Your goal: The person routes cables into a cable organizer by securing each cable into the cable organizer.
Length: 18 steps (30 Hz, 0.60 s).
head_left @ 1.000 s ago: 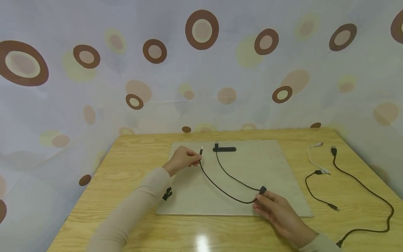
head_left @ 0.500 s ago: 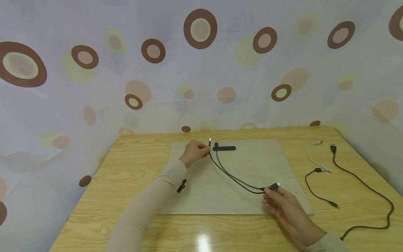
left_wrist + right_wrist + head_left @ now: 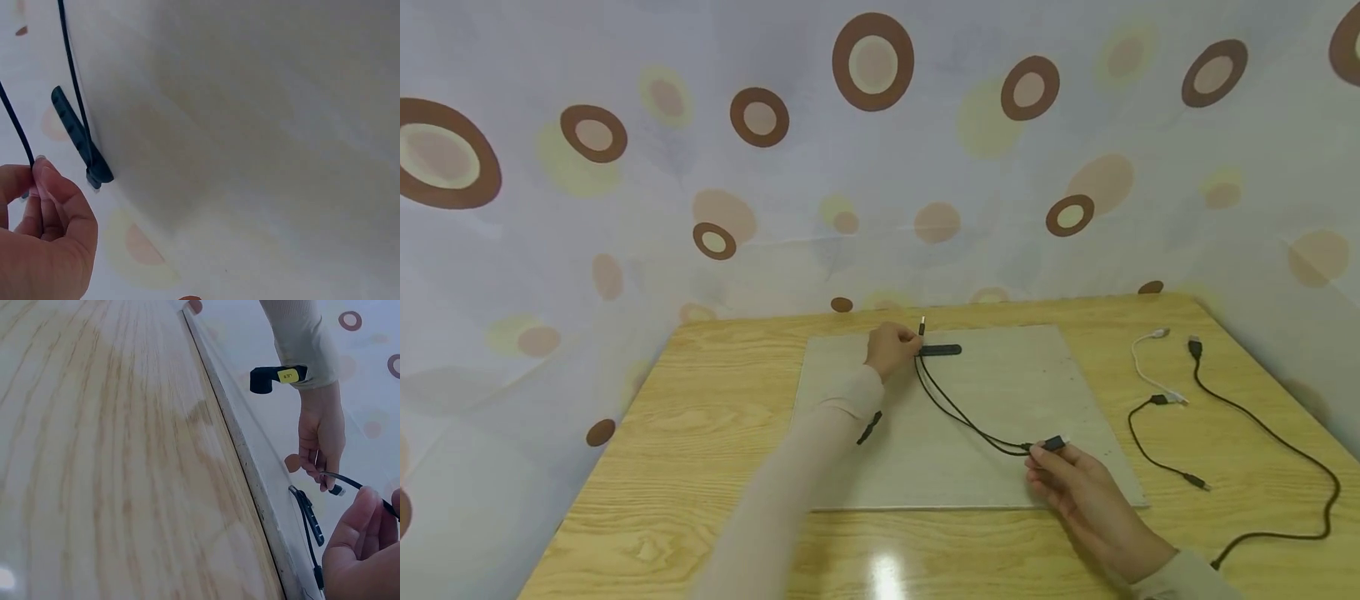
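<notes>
My left hand (image 3: 891, 346) pinches a black cable (image 3: 350, 481) just below its metal-tipped plug (image 3: 922, 327), which points up. That hand is above the left end of a black slotted cable holder strip (image 3: 943, 350) at the board's far side. Farther right and nearer, my right hand (image 3: 1086, 492) pinches the cable's other end, with a black plug (image 3: 1056, 443) sticking out past the fingers. A second black cable (image 3: 75, 81) sits at one end of the strip in the left wrist view. Its other end lies near the right hand, with a small connector (image 3: 319, 575).
A pale board (image 3: 887, 479) lies on the wooden table (image 3: 700, 417). To its right lie a white cable (image 3: 1138, 367), a short black cable (image 3: 1138, 450) and a longer black cable (image 3: 1285, 442). Patterned cloth (image 3: 820, 183) hangs behind. A black camera mount (image 3: 265, 380) sits on the left wrist.
My left hand has moved right and away, carrying the cable's plug from left of the strip to its left end. The right hand has shifted slightly right, turning its plug to point right.
</notes>
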Each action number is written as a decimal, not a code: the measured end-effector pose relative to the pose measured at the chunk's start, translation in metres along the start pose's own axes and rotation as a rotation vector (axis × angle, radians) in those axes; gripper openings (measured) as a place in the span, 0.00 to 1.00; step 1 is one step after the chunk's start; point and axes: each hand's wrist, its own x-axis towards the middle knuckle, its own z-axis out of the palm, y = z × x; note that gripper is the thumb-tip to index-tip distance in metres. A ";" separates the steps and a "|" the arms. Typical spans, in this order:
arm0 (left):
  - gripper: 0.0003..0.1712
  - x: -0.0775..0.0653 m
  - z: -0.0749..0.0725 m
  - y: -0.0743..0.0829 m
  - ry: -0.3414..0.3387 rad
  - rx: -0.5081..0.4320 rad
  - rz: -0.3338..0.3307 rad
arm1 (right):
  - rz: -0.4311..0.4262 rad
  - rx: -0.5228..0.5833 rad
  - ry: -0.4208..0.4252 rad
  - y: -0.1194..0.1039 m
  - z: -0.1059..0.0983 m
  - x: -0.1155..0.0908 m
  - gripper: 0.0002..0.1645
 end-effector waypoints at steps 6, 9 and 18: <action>0.11 0.005 0.014 0.003 0.066 0.079 0.028 | 0.014 0.006 0.023 -0.002 0.002 0.001 0.14; 0.12 0.009 0.022 0.002 0.122 0.110 0.028 | 0.024 0.027 0.013 -0.001 0.003 0.001 0.12; 0.13 0.010 0.032 0.009 0.145 0.162 -0.036 | 0.024 0.030 -0.025 0.002 0.002 0.004 0.12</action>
